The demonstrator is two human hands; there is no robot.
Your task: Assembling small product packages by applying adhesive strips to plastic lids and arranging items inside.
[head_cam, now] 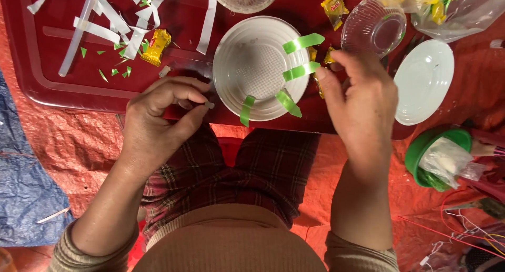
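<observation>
While both hands flank it, white bowl (256, 67) sits between.

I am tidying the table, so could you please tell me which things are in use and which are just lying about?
In use: white bowl, green strips, left hand, right hand.
Lying about: clear bowl, white plate, yellow sweet, white strips, green bowl.

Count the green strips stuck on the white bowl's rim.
4 green strips on the white bowl: upper right, right, lower right, bottom. None seem hidden.
</observation>
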